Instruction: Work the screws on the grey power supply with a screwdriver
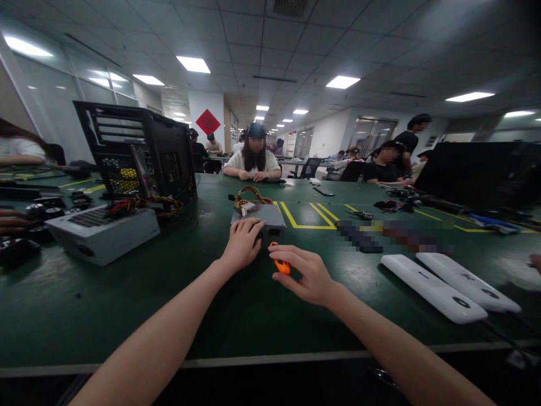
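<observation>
1. The right hand [307, 273] pinches a small, orange-and-black, plastic-looking tool [282, 267] between thumb and fingers. It looks light and hard, easy to hold around its fat part.
2. The left hand [243, 243] rests on a grey, boxy metal case [275, 214] on the green table [203, 332]; I can't tell if it grips.
3. That case looks heavy and stiff. I'd hold its sides, not its thin, colourful wires [256, 193].

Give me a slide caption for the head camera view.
Left hand on a grey power supply, right hand holding a small orange object over a green table.
</observation>
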`<state>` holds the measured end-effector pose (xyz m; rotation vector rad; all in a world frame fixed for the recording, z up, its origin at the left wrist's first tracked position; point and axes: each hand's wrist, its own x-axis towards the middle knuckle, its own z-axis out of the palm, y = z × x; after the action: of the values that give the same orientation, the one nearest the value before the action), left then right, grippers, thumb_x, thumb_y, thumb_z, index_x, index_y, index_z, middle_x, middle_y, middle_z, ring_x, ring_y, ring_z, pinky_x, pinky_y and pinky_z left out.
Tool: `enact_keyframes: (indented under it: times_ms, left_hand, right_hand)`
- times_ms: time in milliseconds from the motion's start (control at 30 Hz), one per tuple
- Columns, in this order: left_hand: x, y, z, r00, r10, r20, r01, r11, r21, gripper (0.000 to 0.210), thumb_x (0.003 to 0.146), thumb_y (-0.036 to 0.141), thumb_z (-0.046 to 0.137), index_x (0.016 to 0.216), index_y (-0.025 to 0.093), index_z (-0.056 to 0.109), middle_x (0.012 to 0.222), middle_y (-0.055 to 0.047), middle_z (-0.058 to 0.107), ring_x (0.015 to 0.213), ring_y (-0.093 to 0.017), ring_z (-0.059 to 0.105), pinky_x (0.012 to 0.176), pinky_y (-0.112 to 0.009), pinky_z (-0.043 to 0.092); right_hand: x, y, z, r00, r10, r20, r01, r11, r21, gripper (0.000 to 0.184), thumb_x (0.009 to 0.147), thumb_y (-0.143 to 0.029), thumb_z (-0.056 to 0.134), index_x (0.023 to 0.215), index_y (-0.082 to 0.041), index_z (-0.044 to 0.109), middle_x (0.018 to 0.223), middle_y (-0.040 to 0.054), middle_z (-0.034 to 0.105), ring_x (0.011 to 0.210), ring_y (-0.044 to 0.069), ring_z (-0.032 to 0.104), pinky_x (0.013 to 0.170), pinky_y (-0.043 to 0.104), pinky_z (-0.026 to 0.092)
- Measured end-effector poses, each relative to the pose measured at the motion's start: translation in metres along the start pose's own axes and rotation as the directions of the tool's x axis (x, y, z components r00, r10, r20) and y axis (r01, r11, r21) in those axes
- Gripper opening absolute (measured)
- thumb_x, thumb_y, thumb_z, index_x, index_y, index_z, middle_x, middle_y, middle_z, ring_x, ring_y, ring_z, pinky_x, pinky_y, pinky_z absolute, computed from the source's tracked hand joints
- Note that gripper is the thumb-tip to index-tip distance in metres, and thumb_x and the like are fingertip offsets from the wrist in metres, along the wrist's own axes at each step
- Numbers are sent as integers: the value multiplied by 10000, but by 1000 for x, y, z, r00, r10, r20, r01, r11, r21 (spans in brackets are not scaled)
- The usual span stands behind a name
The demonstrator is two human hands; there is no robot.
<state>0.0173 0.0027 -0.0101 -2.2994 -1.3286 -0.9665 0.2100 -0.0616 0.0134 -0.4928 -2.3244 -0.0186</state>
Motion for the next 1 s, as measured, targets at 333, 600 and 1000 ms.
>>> enact_keyframes:
  times_ms: [333, 600, 1000]
  left_hand:
    - [1, -1, 2, 1000, -17, 4, 17, 1000, 5, 444, 788, 206, 474, 1231, 230, 444, 1259, -65, 474, 1162, -229, 395, 983, -407, 262]
    - [1, 0, 2, 1000, -11, -4, 11, 1000, -1, 443, 787, 201, 471, 1228, 224, 444, 1253, -68, 478, 1151, -229, 400, 977, -406, 263]
    - [1, 0, 2, 1000, -9, -3, 9, 1000, 14, 443, 786, 201, 475, 1227, 225, 442, 1254, -65, 477, 1159, -226, 398, 978, -401, 265]
  right_hand:
    - [-1, 1, -1, 998, 32, 49, -32, 999, -2, 310, 850, -278, 499, 1148, -200, 463, 1148, 99, 534, 1033, 193, 539, 852, 335, 467]
    - [-2, 0, -4, 999, 42, -21, -40, 995, 95, 243, 856, -232, 451, 1093, -199, 494, 1127, 102, 520, 1039, 196, 536, 858, 342, 467]
    - [-4, 5, 2, 990, 117, -85, -110, 990, 83, 277, 789, -306, 578, 1005, -207, 433, 1060, 96, 552, 933, 201, 572, 770, 355, 492]
